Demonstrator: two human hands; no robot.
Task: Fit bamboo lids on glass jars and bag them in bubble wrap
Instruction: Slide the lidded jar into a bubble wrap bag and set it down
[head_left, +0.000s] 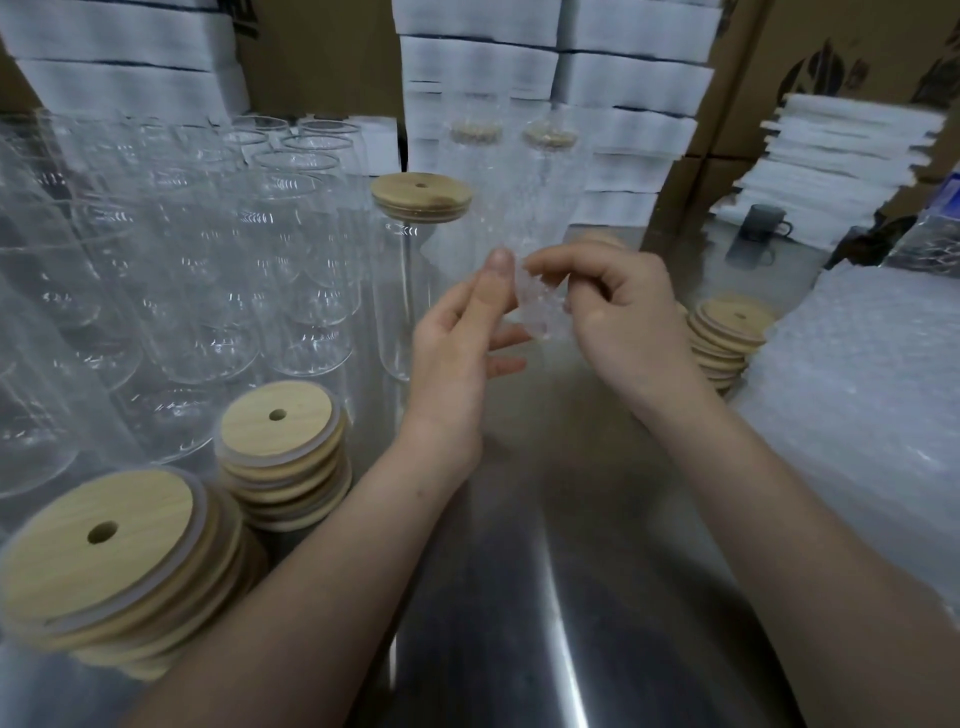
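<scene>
Both grips were up over the steel tabletop (519, 597), mid-frame, w/ one small bubble-wrap bag (535, 304) btwn them. Left grip (462, 343): thumb straight up along the bag's near edge, pinching it against the forefinger, other fingers loose & half-open below. Right grip (618, 317): fingers curled in tight, tips pinching the bag's opposite edge. The bag hung in the air, clear of the tabletop.

Just behind the left grip stood a lidded jar (402, 291), upright, its bamboo lid (421, 197) seated flat on the mouth. Further back were 2 bagged jars (511, 171), side by side, lids on, too blurred for more detail. On the left was a crowd of open glass jars (218, 270), all upright & packed close.

Lids lay in 3 piles: a near lid stack (114, 561) at front left, a second lid stack (283, 452) just behind it, and a right lid stack (727, 338) touching or just beside the bubble-wrap pile (857, 405); couldn't tell which. At the back were foam sheet stacks (478, 57), cardboard boxes (831, 47) & a dark mug (763, 223).
</scene>
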